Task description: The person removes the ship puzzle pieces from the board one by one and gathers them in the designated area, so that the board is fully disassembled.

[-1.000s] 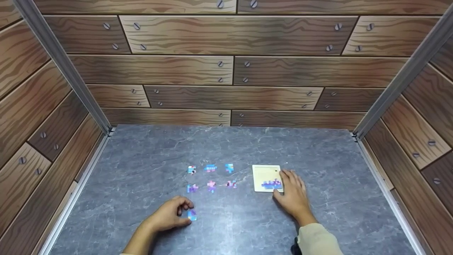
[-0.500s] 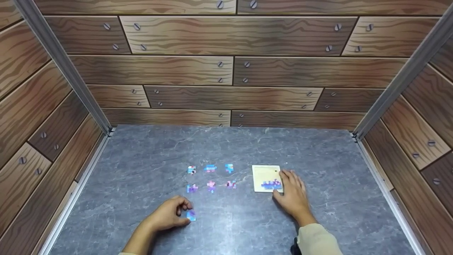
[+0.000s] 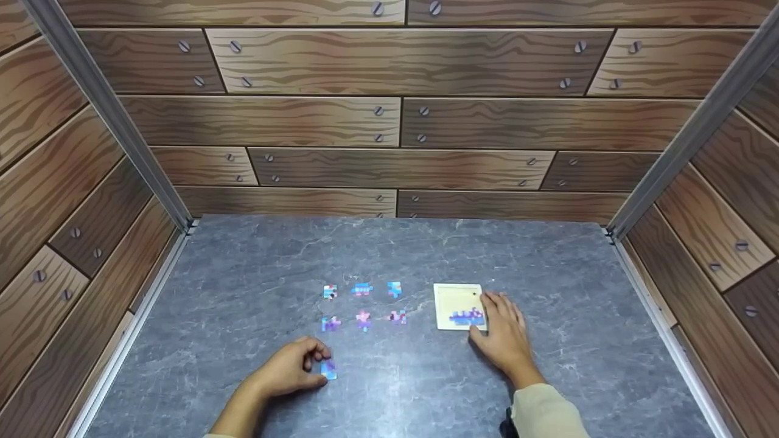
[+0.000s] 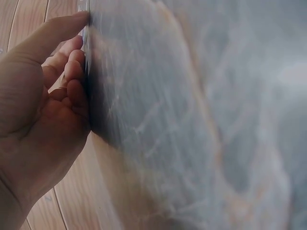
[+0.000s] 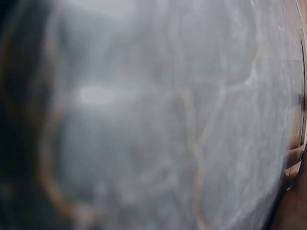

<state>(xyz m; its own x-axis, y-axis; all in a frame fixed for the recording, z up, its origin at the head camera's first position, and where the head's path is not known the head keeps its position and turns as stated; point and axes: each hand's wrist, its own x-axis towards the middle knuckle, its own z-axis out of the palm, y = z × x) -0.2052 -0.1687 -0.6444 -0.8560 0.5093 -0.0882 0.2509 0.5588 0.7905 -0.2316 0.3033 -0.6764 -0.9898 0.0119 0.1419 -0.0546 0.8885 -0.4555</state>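
My left hand (image 3: 292, 366) pinches a blue and purple jigsaw piece (image 3: 328, 369) at the table's near left, thumb at its lower corner and index finger at its top. In the left wrist view the same hand (image 4: 45, 105) has its fingertips down at the tabletop, and the piece is hidden. My right hand (image 3: 504, 334) rests along the right side of a cream puzzle tray (image 3: 447, 301), with the thumb at the lower edge and the fingers extended. Joined purple and blue pieces (image 3: 467, 317) lie in the tray's lower right part.
Left of the tray, several loose jigsaw pieces lie in two rows, among them a blue one (image 3: 394, 288) and a pink one (image 3: 363, 319). Wood-patterned walls (image 3: 341, 164) enclose the grey marbled table (image 3: 389, 249) at the back and sides.
My left hand and its jigsaw piece have shifted very slightly left since a second ago. The right hand and the tray stay in place.
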